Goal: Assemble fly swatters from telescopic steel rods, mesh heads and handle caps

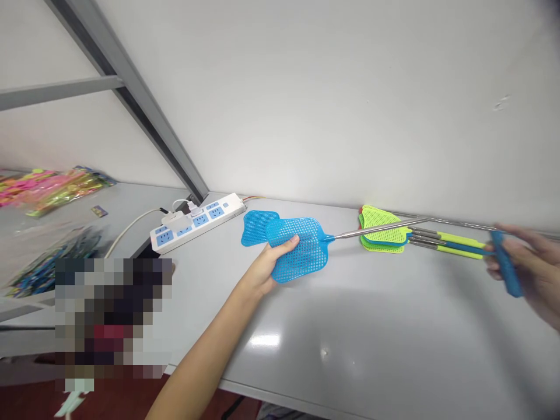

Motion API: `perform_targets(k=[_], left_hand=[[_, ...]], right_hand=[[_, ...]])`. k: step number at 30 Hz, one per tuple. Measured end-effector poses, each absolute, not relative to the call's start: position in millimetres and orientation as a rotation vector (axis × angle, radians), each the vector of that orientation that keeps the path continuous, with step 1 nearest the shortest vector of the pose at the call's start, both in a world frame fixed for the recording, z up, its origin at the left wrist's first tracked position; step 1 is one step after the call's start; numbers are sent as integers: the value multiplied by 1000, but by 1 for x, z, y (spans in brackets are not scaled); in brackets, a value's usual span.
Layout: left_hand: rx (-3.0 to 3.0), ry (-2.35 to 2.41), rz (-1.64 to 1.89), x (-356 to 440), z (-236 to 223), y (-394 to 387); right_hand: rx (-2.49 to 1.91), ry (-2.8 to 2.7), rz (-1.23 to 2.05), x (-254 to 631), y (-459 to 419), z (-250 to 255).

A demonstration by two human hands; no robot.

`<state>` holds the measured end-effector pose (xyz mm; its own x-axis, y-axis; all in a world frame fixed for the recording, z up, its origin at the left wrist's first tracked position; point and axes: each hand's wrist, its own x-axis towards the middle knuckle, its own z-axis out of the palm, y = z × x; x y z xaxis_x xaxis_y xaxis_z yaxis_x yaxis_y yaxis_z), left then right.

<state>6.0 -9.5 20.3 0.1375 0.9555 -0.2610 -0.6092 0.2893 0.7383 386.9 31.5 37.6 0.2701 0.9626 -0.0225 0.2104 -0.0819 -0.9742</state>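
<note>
Blue fly swatter in left hand, print on small card illegible

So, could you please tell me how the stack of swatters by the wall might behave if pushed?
The swatter stack looks likely to slip apart, since its heads overlap with no visible tie. It would probably feel light, given the thin, perforated heads. Rolling seems unlikely because those heads are broad and flat.

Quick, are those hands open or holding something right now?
Left hand: closed, holding a blue mesh swatter head.
Right hand: blurred, but appears closed on a blue handle.
</note>
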Motion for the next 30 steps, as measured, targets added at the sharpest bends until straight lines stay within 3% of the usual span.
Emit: perform_targets(k=[3,8,21,30], left_hand=[[515,814,1232,6,21,-9],[519,808,1265,6,22,-8],[540,852,1366,7,18,-5],[492,898,1362,10,20,-4]], right_hand=[[-1274,-1032,1346,343,50,31],[-1019,-760,1607,298,71,41],[-983,-913,1331,268,90,52],[-980,-1014,1478,273,95,51]])
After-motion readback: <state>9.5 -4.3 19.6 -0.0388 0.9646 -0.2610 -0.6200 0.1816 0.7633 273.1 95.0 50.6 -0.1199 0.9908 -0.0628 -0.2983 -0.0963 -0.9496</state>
